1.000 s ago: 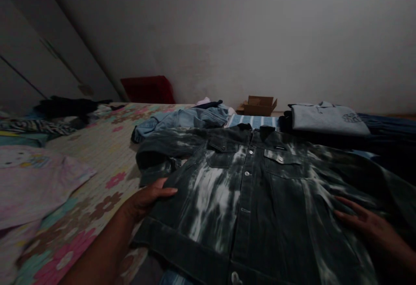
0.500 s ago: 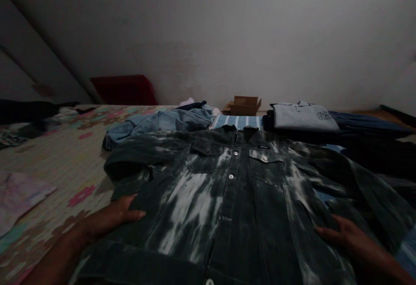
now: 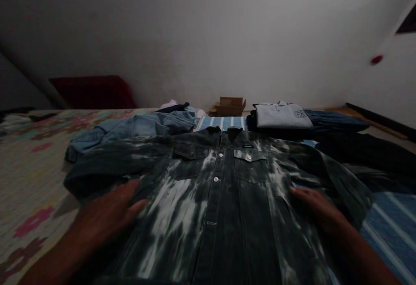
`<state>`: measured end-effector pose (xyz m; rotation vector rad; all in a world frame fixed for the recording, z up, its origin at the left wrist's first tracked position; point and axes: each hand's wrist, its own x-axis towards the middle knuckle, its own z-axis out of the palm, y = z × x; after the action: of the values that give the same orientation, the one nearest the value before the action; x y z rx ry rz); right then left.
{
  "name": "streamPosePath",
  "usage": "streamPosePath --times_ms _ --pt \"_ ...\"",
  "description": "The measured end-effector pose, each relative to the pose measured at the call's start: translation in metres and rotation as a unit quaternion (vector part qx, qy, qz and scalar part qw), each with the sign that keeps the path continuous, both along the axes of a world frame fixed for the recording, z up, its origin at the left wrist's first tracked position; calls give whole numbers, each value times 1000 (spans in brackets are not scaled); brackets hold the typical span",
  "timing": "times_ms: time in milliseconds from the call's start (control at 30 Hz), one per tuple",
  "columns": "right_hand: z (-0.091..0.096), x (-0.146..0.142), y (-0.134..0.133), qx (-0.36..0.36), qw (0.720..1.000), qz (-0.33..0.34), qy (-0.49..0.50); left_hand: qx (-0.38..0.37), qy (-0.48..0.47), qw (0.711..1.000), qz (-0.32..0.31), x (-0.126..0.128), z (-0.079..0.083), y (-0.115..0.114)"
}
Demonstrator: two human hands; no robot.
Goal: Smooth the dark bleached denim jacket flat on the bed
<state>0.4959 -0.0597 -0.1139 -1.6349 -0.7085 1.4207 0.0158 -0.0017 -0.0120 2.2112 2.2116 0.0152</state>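
Note:
A dark denim jacket (image 3: 224,207) with white bleached streaks lies spread front up, buttoned, collar away from me. Two flap pockets and pale metal buttons show on it. On its left side, below the sleeve, rests my left hand (image 3: 112,211), thumb apart from the stretched fingers. Opposite it, my right hand (image 3: 316,207) touches the jacket's right side near the sleeve, its fingers reaching inward and somewhat blurred. Neither hand visibly grips the cloth. The jacket's hem runs out of view at the bottom.
Rumpled light-blue jeans (image 3: 136,127) lie behind the left sleeve. A folded grey garment (image 3: 281,116) tops a stack at the back right, by dark folded clothes (image 3: 380,155). An open cardboard box (image 3: 230,106) stands near the wall. Flowered bedding (image 3: 35,181) spreads left; blue striped cloth (image 3: 393,228) shows right.
The view has swung to the right, so the scene sits further left. Both hands have moved up along the jacket's sides, away from the hem.

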Motion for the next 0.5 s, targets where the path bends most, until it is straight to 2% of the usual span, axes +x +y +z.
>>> streamPosePath --times_ms 67,100,167,233,300,367,500 --pt "-2 0 19 -33 997 -17 71 -47 -18 994 -99 42 -3 0" --pt "-3 -1 28 -45 994 -21 97 -78 -31 982 -168 65 -6 1" --pt "-5 -3 45 -42 997 -19 67 -114 -54 951 -283 112 -17 4" --pt "-7 -4 57 -12 999 -21 -27 -100 -79 930 -344 153 -33 10" --pt "-9 -3 64 13 991 -45 -126 -68 -86 929 -353 184 -53 18" --pt "-13 2 67 30 978 -67 -196 -64 -81 937 -335 204 -74 27" --pt "-21 14 70 59 937 -58 -339 -83 -54 940 -325 212 -106 37"
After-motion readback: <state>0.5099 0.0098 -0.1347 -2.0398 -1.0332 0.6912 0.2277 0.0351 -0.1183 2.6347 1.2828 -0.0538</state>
